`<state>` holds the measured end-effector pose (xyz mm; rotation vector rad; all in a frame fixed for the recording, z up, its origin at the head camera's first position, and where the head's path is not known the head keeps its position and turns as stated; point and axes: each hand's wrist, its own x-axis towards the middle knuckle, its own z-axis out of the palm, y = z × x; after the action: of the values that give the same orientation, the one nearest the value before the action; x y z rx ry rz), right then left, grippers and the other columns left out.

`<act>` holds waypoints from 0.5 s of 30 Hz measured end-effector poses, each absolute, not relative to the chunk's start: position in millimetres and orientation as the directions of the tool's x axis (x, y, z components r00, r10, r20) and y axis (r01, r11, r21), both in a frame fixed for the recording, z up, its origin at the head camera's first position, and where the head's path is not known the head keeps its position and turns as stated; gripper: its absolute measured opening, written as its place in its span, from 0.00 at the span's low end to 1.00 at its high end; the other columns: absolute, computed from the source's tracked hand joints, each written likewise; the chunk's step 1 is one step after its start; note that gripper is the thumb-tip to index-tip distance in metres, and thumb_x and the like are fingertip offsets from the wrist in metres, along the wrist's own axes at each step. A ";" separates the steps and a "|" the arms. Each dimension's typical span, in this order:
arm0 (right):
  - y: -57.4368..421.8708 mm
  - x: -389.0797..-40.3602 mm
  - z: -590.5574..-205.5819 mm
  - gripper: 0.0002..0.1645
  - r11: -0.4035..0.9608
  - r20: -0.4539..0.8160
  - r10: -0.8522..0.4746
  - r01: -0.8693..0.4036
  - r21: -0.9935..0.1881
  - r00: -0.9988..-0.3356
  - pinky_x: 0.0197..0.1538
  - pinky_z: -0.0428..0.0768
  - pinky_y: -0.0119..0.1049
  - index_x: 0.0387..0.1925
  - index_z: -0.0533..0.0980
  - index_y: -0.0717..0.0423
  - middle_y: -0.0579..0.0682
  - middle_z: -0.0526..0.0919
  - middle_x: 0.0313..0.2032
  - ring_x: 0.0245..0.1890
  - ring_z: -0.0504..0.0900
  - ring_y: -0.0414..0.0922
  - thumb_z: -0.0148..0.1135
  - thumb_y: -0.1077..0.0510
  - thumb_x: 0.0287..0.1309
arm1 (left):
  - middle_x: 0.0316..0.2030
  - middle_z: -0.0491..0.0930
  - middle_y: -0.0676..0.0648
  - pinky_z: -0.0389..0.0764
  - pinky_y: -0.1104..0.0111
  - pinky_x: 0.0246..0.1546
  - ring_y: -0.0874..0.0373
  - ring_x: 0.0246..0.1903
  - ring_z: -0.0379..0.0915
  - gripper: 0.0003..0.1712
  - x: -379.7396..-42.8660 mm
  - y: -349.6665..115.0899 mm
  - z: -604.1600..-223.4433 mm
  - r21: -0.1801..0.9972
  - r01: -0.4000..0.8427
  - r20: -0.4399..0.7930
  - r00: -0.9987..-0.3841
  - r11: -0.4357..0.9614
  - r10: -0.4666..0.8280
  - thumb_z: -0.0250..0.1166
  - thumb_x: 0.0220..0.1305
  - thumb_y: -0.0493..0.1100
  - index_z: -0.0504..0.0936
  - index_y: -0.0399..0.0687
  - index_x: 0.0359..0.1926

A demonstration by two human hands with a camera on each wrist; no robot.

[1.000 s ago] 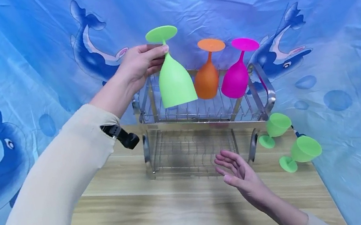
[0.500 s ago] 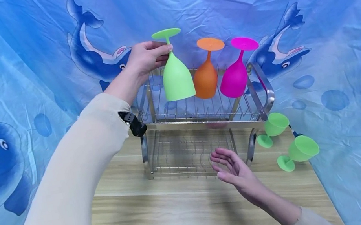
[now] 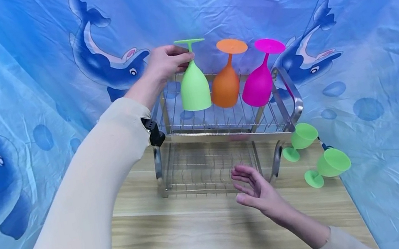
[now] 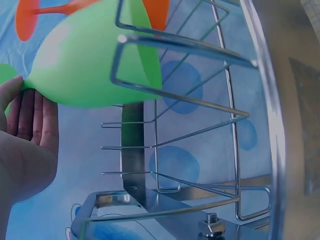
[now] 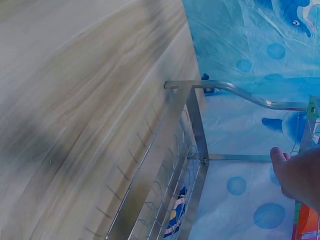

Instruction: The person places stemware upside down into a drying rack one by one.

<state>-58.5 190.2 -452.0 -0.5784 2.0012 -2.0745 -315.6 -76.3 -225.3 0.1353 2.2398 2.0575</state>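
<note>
My left hand (image 3: 169, 62) pinches the stem of a light green plastic goblet (image 3: 194, 88), held upside down at the upper tier of a metal dish rack (image 3: 221, 136). Its bowl hangs beside the rack's wires in the left wrist view, where the green goblet (image 4: 95, 60) covers part of an orange one; whether its rim touches the wires I cannot tell. Just right of it, an orange goblet (image 3: 226, 87) and a magenta goblet (image 3: 258, 86) sit inverted and tilted on the upper tier. My right hand (image 3: 260, 193) hovers before the lower tier, fingers loosely bent, holding nothing.
Two more green goblets, one behind (image 3: 304, 135) and one in front (image 3: 333, 162), stand on the wooden table (image 3: 202, 238) right of the rack. The lower wire tier (image 3: 210, 166) lies under the upper one. A blue dolphin-print cloth (image 3: 380, 45) hangs behind and beside.
My left hand has moved slightly right and brought the green goblet closer to the orange one, turning it more upright, base level. The right hand has barely moved.
</note>
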 end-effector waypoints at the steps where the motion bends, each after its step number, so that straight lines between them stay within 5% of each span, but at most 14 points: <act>1: 190.0 -58.7 -452.7 0.48 -0.053 0.141 -0.411 -0.131 -0.990 -0.901 0.75 0.73 0.39 0.79 0.54 0.69 0.71 0.61 0.75 0.76 0.64 0.62 0.70 0.67 0.66 | 0.55 0.85 0.43 0.86 0.66 0.56 0.51 0.54 0.85 0.22 -316.5 -75.8 -225.8 0.996 0.005 -0.007 -0.991 0.086 0.132 0.75 0.69 0.40 0.85 0.40 0.62; 15: 187.5 -60.4 -459.3 0.45 -0.042 0.165 -0.427 -0.162 -0.986 -0.889 0.75 0.72 0.39 0.77 0.57 0.69 0.69 0.64 0.74 0.74 0.68 0.53 0.70 0.67 0.66 | 0.55 0.84 0.46 0.86 0.66 0.58 0.51 0.55 0.84 0.20 -326.6 -73.7 -226.6 0.987 0.050 0.028 -0.990 0.154 0.139 0.74 0.70 0.42 0.87 0.43 0.61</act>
<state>-60.4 187.5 -459.3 -0.6366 2.0314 -2.0416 -326.6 -73.7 -226.6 0.1917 2.3327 1.9902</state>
